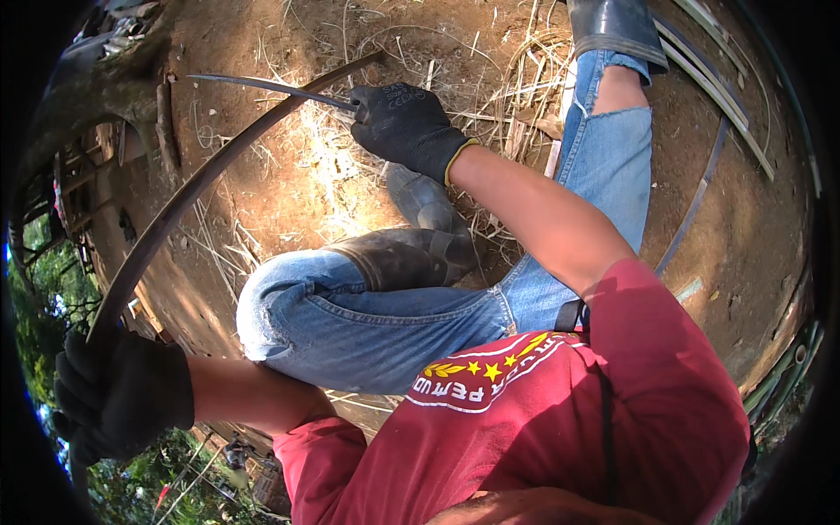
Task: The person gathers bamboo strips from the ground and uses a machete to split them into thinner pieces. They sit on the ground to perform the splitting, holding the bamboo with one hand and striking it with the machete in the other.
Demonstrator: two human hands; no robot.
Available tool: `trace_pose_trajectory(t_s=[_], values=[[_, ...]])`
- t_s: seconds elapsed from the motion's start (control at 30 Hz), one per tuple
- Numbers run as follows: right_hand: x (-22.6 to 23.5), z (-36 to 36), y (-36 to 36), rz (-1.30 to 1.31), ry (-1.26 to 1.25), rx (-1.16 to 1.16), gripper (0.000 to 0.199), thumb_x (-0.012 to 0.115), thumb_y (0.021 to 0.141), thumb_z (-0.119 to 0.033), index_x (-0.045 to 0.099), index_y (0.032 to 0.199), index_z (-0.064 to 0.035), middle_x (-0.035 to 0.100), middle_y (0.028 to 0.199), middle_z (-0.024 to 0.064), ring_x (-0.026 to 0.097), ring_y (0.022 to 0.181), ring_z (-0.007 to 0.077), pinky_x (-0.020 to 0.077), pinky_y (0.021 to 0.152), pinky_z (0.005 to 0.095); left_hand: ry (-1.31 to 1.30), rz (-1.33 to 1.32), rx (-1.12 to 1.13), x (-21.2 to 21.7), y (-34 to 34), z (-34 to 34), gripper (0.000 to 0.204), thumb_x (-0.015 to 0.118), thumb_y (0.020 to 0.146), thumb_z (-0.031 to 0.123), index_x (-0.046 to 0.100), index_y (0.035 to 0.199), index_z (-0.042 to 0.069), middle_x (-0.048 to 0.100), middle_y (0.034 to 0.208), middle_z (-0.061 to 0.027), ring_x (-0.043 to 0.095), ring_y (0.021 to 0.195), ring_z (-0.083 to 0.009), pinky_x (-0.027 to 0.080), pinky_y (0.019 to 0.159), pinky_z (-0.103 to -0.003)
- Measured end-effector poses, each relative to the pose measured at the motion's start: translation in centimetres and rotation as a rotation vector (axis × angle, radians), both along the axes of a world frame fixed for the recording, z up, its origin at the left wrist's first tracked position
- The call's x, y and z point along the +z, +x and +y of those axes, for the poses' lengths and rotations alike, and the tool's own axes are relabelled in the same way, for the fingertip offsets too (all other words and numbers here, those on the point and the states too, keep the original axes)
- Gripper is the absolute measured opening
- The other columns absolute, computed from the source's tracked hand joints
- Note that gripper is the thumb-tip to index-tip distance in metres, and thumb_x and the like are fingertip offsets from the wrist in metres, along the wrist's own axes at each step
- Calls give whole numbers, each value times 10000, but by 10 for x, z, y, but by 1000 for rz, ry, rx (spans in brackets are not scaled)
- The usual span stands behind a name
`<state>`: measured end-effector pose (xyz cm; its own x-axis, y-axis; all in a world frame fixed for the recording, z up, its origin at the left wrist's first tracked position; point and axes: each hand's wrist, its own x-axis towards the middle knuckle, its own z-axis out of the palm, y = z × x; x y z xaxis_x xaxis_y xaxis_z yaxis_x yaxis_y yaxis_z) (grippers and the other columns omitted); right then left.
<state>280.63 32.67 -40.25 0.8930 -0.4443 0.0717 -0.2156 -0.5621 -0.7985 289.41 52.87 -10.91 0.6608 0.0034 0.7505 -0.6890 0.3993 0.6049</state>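
My left hand (122, 395), in a black glove, is closed around the near end of a long dark strip that looks like split bamboo (194, 185). From there the strip arcs up across the view, its far end over the ground. My right hand (404, 124), also in a black glove, grips a knife (267, 87) whose narrow blade points left. The blade crosses the strip near its far end; whether the two touch, I cannot tell. The glove hides the knife's handle.
My bent leg (350, 324) in torn jeans and dark boots lies beneath my arms; the other stretches to the upper right. Thin shavings (525, 79) litter the brown dirt. Pale slats (731, 118) lie at right, green poles (779, 394) at lower right. A log (96, 105) is at upper left.
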Motion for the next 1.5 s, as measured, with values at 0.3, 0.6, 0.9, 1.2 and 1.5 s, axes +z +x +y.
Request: trace_pose_trajectory(t_s=[0.3,0.6,0.9,1.2,1.5], values=[[-45,-24,0,465,-77,68,456,496,879,-365,567,1248,-106,697,1065,132,675,977,288,517,853,423,17,19,86,-6,1,5,355,524,899,379,351,653,190,263,544,58,273,486,-105,232,471,-244],[-99,-69,3,773,63,-28,470,473,889,-328,582,1262,-63,599,1269,203,595,1162,341,468,969,454,-44,-21,67,-7,5,1,257,550,878,321,392,738,173,239,545,65,249,473,-96,226,466,-244],[-85,-31,-15,583,-50,-19,414,464,880,-301,626,1136,-19,664,1110,215,647,1027,363,489,907,449,4,-92,309,-12,24,13,236,502,892,323,422,763,142,265,577,41,274,459,-120,285,450,-266],[-124,-54,-21,499,894,-2,225,562,881,-194,600,849,25,611,706,109,600,499,161,499,492,305,211,103,-448,-2,33,73,542,617,739,619,668,788,81,569,706,0,454,594,-149,372,654,-332],[-36,19,-13,210,219,-142,283,544,838,-277,594,1019,-65,659,887,216,660,821,377,513,739,453,19,144,-7,-4,18,47,504,577,753,592,447,659,115,309,554,9,311,464,-140,284,510,-306]])
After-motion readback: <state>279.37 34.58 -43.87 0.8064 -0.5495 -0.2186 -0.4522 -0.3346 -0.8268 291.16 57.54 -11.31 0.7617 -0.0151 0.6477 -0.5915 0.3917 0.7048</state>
